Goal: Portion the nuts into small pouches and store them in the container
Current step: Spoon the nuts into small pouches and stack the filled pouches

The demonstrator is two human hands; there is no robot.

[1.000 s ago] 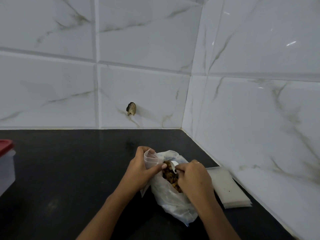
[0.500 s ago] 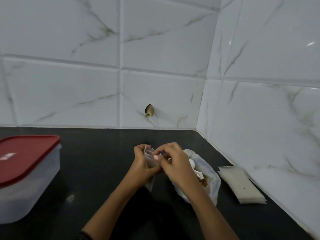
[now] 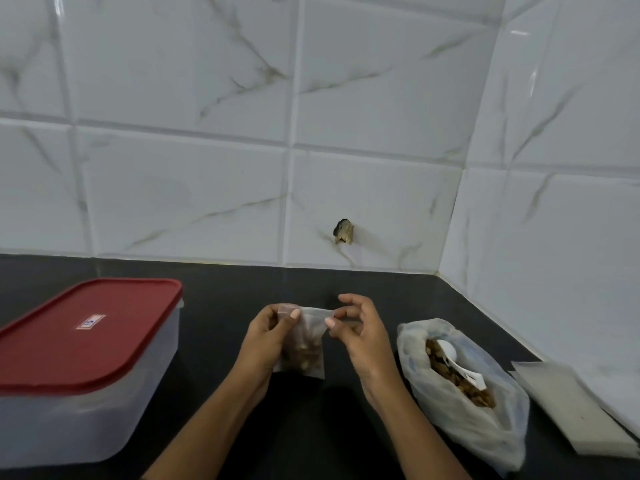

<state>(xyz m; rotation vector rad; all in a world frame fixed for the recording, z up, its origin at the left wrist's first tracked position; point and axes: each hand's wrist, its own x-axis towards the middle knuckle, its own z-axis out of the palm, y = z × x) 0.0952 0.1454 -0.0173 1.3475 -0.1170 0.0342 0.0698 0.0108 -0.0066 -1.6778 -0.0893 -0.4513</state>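
Left grip, right grip pinch pouch top; seal unclear.

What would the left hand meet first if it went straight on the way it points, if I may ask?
The way looks free: the left hand, holding the pouch, points across the counter to the wall, though depth is unclear.

Black counter meets white tiles bearing a brownish, perhaps chipped, spot.

Soft even daylight; tile glare; edges bowed; slight blur.
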